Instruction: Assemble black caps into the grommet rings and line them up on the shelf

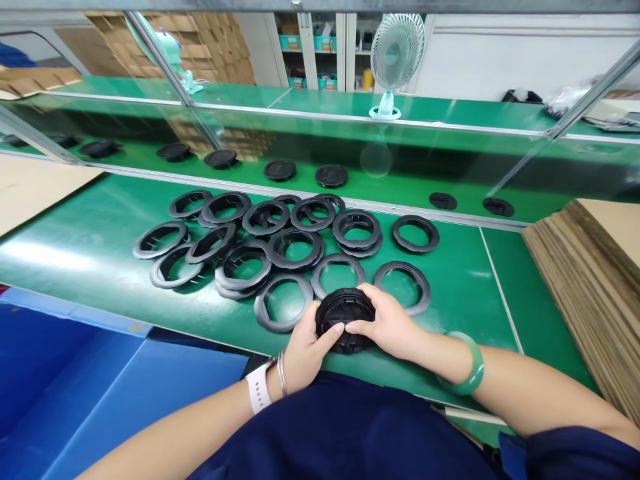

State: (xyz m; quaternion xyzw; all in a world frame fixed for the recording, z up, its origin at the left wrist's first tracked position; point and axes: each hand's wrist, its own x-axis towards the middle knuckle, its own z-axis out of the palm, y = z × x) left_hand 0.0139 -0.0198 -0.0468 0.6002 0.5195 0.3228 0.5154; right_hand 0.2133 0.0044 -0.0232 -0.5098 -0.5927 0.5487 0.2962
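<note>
A round black plastic disc part (345, 305) with a ribbed inner face is gripped between my two hands, just above the near edge of the table. My left hand (303, 348) holds its left side, with the thumb pressed on the face. On the opposite side, my right hand (393, 327) wraps the rim, its thumb also on the face near the other thumb. Just beyond lie loose black plastic rings, among them a near-left ring (261, 308) and a near-right ring (425, 291). Several more rings overlap in a pile (270, 253) to the left.
Round black discs (331, 176) sit in a row on the green conveyor belt (390, 190) behind the green table (465, 300). Stacked cardboard (575, 287) stands at right, with a blue bin (165, 387) at lower left. A fan (397, 53) stands on the far ledge; metal struts (600, 90) cross above.
</note>
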